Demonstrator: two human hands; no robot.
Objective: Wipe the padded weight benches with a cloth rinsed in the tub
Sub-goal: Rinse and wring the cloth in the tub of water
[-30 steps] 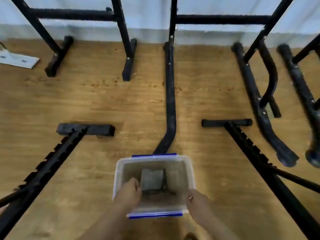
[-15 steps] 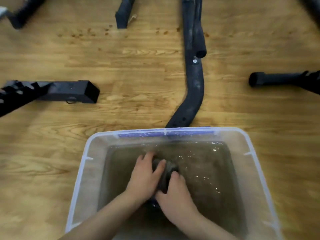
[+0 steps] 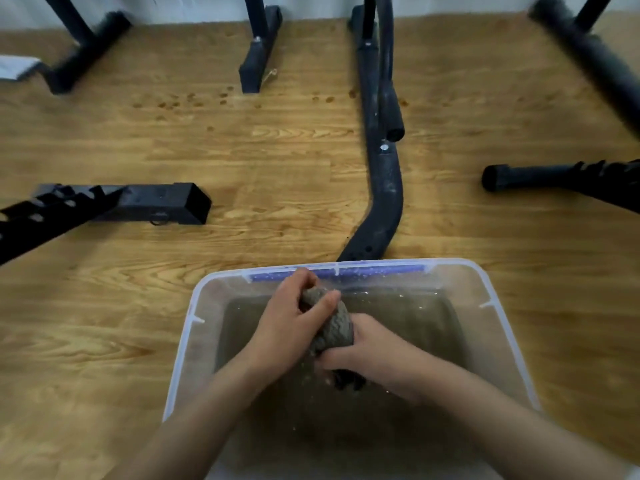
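Head camera showed both hands over the clear plastic tub (image 3: 185, 341), which stood on the wooden floor (image 3: 104, 323). The left hand (image 3: 287, 327) had its grip curled round the upper end of the grey cloth (image 3: 337, 327), thumb across it. The right hand (image 3: 377, 355) had its grip wrapped round the lower part, a dark tail hanging beneath. The twisted cloth sat just above the murky water (image 3: 415, 327). Beyond the tub's far rim lay a curved black frame tube (image 3: 384, 188), a square foot (image 3: 162, 202) to its left and a round foot (image 3: 512, 174) to its right
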